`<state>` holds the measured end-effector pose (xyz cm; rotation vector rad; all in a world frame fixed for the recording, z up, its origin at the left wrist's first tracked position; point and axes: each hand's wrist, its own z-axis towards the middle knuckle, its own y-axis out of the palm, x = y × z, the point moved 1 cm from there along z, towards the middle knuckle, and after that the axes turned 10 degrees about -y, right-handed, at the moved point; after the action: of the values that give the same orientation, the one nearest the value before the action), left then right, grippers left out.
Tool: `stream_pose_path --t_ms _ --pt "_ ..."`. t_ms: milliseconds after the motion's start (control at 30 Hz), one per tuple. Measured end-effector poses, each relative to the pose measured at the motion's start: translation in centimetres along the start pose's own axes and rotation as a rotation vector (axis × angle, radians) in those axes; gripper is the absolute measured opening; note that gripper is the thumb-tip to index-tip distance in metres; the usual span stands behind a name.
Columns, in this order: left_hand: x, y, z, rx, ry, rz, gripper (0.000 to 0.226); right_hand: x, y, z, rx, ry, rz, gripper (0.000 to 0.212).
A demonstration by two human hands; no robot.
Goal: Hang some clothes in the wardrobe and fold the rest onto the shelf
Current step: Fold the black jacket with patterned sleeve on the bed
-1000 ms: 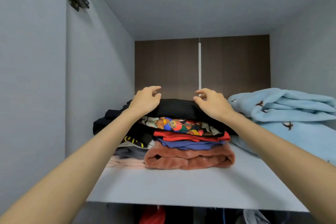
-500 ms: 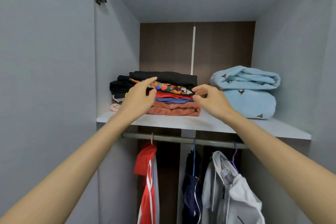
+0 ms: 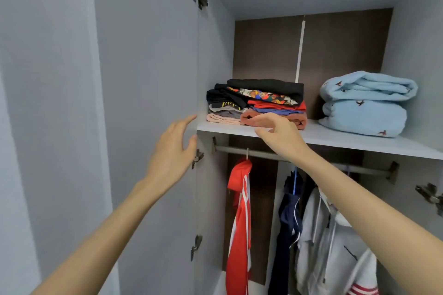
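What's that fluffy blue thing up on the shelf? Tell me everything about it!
The light blue blanket looks soft and fleecy, with small dark reddish shapes scattered over it; they are too small to make out. It is folded into a thick bundle, with a rolled layer lying on top of a flatter one. It rests on the white shelf at the right side, near the wardrobe's side wall, apart from the pile of folded clothes. Neither hand touches it.

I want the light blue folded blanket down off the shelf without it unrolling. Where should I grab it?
Judging by its pose, slide both hands under the light blue blanket from the shelf's open front; its folded layers are stacked, so lifting from below should keep them together.
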<state>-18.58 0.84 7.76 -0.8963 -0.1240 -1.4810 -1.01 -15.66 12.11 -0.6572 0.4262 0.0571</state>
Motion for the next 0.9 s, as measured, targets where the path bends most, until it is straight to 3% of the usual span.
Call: stream_pose_path --t_ms 267,367,533,700,900 --pt "-5.5 -8.4 -4.8 0.157 0.108 0.095 0.046 -10.0 9.2 0.4 0.012 -0.066 0.188 0.029" --pt "-7.7 -10.0 -6.3 0.225 0.067 0.117 0.058 -13.3 12.0 0.4 0.056 -0.059 0.249 0.029" --pt "-10.8 -9.6 -8.2 0.037 -0.064 0.063 0.081 -17.7 15.9 1.0 0.048 -0.090 0.308 0.045" --pt "-12.4 -8.6 -8.9 -0.089 -0.138 0.029 0.080 -20.8 19.2 2.2 -0.007 -0.145 0.323 0.068" --pt "-12.9 -8.7 -8.7 -0.183 -0.258 -0.201 0.071 -21.3 20.2 4.0 0.016 -0.117 0.087 0.085"
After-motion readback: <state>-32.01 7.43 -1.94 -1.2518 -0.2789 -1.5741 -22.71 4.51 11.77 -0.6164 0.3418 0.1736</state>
